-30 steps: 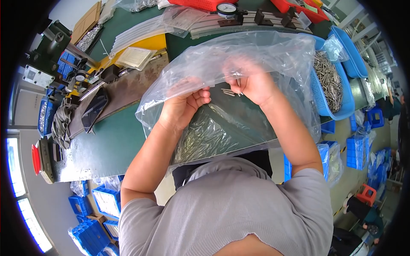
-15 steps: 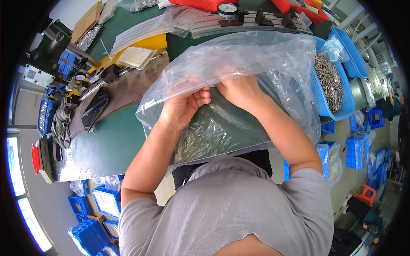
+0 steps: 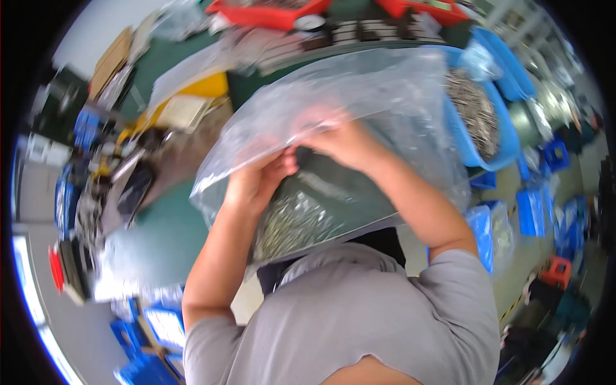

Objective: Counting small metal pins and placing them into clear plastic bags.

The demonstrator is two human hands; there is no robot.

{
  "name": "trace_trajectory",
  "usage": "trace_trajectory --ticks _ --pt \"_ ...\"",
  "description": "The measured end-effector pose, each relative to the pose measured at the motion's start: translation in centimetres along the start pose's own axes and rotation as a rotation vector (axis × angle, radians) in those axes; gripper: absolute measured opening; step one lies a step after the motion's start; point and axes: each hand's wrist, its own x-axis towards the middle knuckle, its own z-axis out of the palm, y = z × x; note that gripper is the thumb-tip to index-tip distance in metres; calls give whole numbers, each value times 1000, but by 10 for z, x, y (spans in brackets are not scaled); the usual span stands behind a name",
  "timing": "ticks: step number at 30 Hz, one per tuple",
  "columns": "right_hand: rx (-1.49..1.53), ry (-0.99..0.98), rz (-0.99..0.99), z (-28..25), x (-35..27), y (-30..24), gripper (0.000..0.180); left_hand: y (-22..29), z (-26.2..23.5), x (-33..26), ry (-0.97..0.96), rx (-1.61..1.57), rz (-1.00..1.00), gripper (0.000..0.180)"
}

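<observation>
A large clear plastic bag (image 3: 385, 102) stands open in front of me over the green table (image 3: 160, 237). Several small grey metal parts (image 3: 289, 224) lie heaped in its bottom. My left hand (image 3: 256, 183) pinches the bag's near rim from outside, fingers closed on the film. My right hand (image 3: 343, 141) is reached in at the bag's mouth and grips the rim close beside the left hand. Both hands nearly touch at the middle of the opening. The far wall of the bag hides part of the table behind it.
A blue bin (image 3: 481, 122) filled with grey metal parts stands at the right. Red trays (image 3: 269, 9) and a gauge sit at the far edge. Cardboard, a yellow sheet (image 3: 205, 86) and dark tools lie at the left. Blue crates (image 3: 160, 327) stand on the floor.
My right hand has moved left along the bag's rim until it meets the left hand. The view has shifted and blurred a little; the bag has bunched at the opening.
</observation>
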Motion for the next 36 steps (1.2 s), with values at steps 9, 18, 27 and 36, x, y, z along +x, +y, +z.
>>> trace_trajectory --ticks 9,18,27,36 --pt "-253 -26 -217 23 14 28 14 2 -44 -3 -122 24 74 21" --pt "-326 324 -339 2 36 63 12 3 -22 -1 -181 -72 -44 22" --pt "1013 60 490 -9 19 19 13 12 -20 1 -164 -55 -131 16" --pt "-1187 66 -43 -15 3 24 34 10 -15 0 -195 -1 -122 15"
